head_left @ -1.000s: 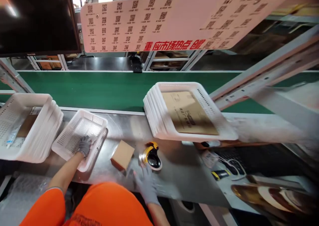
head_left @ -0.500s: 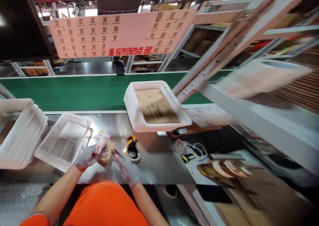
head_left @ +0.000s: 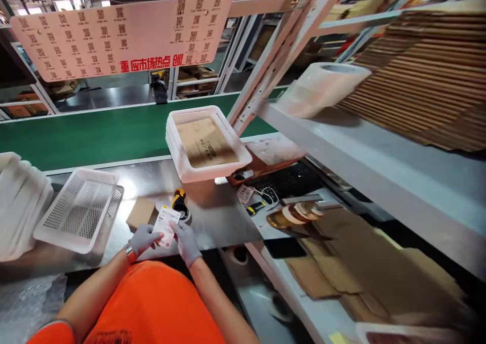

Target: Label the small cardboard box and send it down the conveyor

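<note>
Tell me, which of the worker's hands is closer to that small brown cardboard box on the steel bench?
Left. The left hand sits just in front of the cardboard box; the right hand is farther off to its right. Both grip a small packet.

Bright overhead light, glare on the steel table (head_left: 212,217), blurred, warped edges

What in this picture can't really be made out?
- Print on the small packet held by both hands, left and right: too small, head view.
- Stacked white baskets: cut off by the left edge.
- Flat cardboard at lower right: blurred.
</note>
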Tool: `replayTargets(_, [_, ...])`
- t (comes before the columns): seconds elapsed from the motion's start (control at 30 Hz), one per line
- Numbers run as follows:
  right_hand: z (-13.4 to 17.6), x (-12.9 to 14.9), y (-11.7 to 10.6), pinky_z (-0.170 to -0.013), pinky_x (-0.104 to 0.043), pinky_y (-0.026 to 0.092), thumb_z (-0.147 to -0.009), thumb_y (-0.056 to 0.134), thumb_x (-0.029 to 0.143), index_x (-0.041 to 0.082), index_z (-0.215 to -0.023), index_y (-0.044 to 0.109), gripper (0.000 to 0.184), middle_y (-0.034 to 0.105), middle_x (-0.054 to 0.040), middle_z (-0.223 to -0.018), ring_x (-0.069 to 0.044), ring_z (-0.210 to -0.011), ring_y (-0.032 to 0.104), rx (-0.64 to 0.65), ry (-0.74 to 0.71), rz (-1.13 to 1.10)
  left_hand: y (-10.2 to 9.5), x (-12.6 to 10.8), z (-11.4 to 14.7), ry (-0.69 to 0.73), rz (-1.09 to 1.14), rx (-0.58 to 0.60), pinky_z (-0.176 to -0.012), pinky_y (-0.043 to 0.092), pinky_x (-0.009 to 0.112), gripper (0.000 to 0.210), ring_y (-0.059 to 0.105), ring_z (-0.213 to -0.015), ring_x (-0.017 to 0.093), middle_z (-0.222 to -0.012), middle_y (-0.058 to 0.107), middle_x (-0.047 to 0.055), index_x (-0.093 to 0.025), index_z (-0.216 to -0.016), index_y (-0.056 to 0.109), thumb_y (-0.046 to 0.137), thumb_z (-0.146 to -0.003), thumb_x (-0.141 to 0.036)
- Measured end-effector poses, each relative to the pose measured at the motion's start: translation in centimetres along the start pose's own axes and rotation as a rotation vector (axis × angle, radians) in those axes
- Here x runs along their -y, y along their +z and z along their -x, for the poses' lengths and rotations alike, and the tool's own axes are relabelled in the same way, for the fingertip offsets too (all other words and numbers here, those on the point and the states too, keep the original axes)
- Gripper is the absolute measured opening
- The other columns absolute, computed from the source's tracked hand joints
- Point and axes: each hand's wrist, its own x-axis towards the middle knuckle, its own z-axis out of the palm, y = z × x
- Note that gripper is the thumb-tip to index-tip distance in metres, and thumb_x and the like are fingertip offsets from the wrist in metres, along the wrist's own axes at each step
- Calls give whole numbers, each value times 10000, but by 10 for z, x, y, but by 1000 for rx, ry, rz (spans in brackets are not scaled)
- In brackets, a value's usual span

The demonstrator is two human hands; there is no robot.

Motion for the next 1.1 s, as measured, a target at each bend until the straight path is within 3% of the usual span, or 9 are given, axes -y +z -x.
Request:
replayTargets(0.1, [9, 1, -6, -978, -503, 680, -614, 1047, 605, 249, -776, 810, 457, 902, -95, -952, -371, -1060, 833, 1, 26, -14, 13, 1, -1, 45, -22, -40, -572, 453, 270, 368, 630, -642, 157, -703, 742, 55, -148, -740, 777, 922, -737, -486])
replayTargets(0.23, [16, -5, -15, -971, -479, 667, -615, 1048, 590, 253, -715, 750, 461, 887, -64, -909, -333, -1020, 814, -38, 9, 1, 24, 3, 1, 39, -3, -2, -556, 449, 272, 386, 652, -652, 168, -798, 808, 106, -107, -873, 844, 935, -716, -447])
replayTargets(0.43, [32, -16, -26, -1038, -556, 637, -632, 985, 817, 264, -802, 826, 600, 895, -106, -991, -362, -1014, 811, 34, 105, -30, 37, 8, -1, 49, 85, -101, -546, 492, 280, 517, 705, -679, 194, -867, 832, 142, -90, -958, 865, 991, -652, -487])
replayTargets(0.63, [56, -19, -37, -1106, -541, 602, -726, 957, 827, 294, -1019, 912, 609, 900, -128, -1112, -362, -1147, 803, 84, 132, 15, 39, 14, -2, -1, 267, -169, -554, 534, 294, 606, 735, -702, 209, -1007, 874, 192, -63, -1025, 862, 1055, -627, -478])
replayTargets(0.83, [52, -22, -35, -1036, -496, 610, -622, 1043, 754, 259, -970, 899, 622, 904, -117, -1102, -341, -1089, 810, 53, 150, 8, 38, 21, -1, -20, 292, -185, -560, 544, 272, 577, 785, -731, 212, -1056, 894, 188, -88, -1067, 841, 1046, -674, -458])
replayTargets(1.1, [49, -29, -36, -1088, -528, 601, -629, 1046, 738, 236, -929, 897, 603, 898, -89, -1011, -326, -1027, 819, 50, 119, 13, 39, 23, 0, -61, 333, -152, -585, 554, 285, 595, 829, -783, 266, -997, 889, 199, -79, -1125, 815, 1052, -713, -436])
